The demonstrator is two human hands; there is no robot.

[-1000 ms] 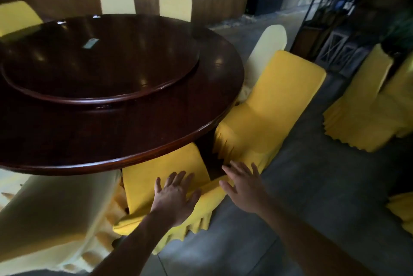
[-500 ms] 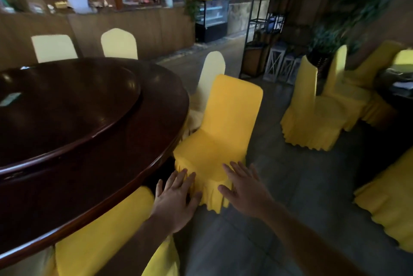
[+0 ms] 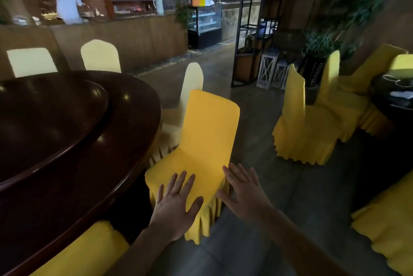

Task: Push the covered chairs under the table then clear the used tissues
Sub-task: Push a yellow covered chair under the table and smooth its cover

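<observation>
A big round dark wooden table [image 3: 125, 164] with a raised turntable fills the left. A bright yellow covered chair [image 3: 201, 141] stands at its right edge, seat partly out from under the rim. My left hand [image 3: 176, 206] is spread flat in front of that chair's seat. My right hand [image 3: 243, 190] is held out, fingers straight, at the seat's right corner. Whether either touches the cover I cannot tell. Another yellow covered chair [image 3: 89, 251] is tucked under the table near me. No tissues are visible.
Pale covered chairs [image 3: 100, 55] ring the table's far side, one [image 3: 192, 88] behind the yellow chair. More yellow chairs [image 3: 301, 128] surround a second dark table [image 3: 391, 97] at right. A black shelf frame [image 3: 250, 29] and a counter with a person [image 3: 67, 4] stand behind.
My view has swung right and up, away from the tucked chair towards the chair beside it. Both hands have come forward, still spread, to that chair's seat.
</observation>
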